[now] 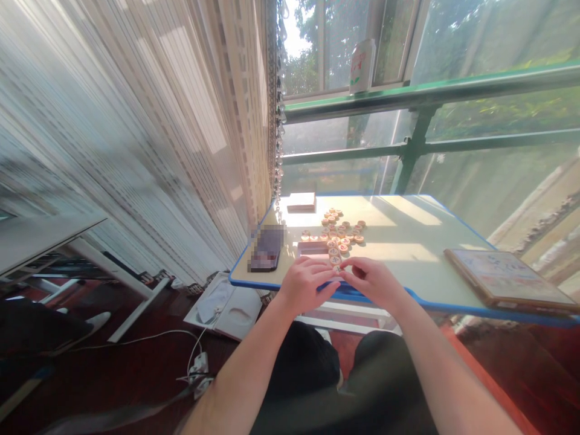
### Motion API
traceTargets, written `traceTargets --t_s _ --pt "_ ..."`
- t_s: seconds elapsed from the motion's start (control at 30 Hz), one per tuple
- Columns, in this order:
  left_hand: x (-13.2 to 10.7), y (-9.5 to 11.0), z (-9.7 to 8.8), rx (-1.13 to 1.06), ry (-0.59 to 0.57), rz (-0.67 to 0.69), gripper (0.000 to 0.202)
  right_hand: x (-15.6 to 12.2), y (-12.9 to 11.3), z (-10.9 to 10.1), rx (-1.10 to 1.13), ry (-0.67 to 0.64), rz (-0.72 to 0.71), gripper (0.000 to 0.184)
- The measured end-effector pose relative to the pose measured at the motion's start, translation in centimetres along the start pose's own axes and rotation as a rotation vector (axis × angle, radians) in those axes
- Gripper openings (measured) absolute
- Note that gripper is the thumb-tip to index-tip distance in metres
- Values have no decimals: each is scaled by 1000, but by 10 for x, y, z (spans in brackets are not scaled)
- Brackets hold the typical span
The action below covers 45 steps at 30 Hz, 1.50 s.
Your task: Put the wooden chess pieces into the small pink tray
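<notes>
My left hand [308, 283] is at the table's near edge, fingers stretched to the right and thumb apart from them, partly over a shallow, open dark box [312, 248]. Opposite it, my right hand [372, 279] has its thumb and fingertips pinched at a small round Chinese chess piece [337, 269]. The left fingertips come close to that piece; whether they touch it I cannot tell. Just beyond the fingers, a short row of wooden chess pieces [334, 252] runs along the box's right side. More loose chess pieces [345, 225] lie scattered behind, some with red characters.
The pale table [408, 241] has a blue edge. On its left lies a dark, partly blurred phone-like object [266, 249]; a white box [301, 201] stands at the back. A framed flat board [507, 278] lies right. A can [361, 65] stands on the window rail.
</notes>
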State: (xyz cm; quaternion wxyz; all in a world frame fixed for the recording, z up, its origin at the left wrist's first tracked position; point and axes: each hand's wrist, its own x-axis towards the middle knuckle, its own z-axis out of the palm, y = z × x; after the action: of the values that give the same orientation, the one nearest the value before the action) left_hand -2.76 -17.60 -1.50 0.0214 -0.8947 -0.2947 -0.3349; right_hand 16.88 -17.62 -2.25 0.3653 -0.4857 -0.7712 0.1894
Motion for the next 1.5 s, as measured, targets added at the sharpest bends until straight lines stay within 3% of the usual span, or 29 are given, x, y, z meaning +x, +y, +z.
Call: traceTargets --t_s 0.2,0.5,0.7,0.93,1.07,1.17,1.3,1.33,1.43,1.5 --pt "0 0 1 -13 0 -8 21 -1 1 -1 16 8 3 19" --pt "1 -6 5 -25 102 76 16 -2 1 -2 38 1 31 19" --pt "0 -5 6 -48 191 63 14 -1 0 -4 66 18 53 21" --pt "-5 -4 -2 -147 400 -100 12 0 -2 -6 162 48 162 24" --pt "0 -12 -24 -235 408 -254 17 0 2 -6 200 90 182 27" --pt "15 -29 -45 -173 419 -389 20 1 2 -7 218 97 196 29" --pt "52 -58 -66 -158 324 -519 28 2 -1 -9 226 91 234 31" --pt "64 -65 -69 -132 251 -500 27 3 -2 -9 229 90 246 31" --pt "98 -83 -74 -79 -110 -345 26 5 -4 -8 224 76 271 31" --pt "115 -94 -72 6 -254 -344 29 7 -4 -7 218 62 282 29"
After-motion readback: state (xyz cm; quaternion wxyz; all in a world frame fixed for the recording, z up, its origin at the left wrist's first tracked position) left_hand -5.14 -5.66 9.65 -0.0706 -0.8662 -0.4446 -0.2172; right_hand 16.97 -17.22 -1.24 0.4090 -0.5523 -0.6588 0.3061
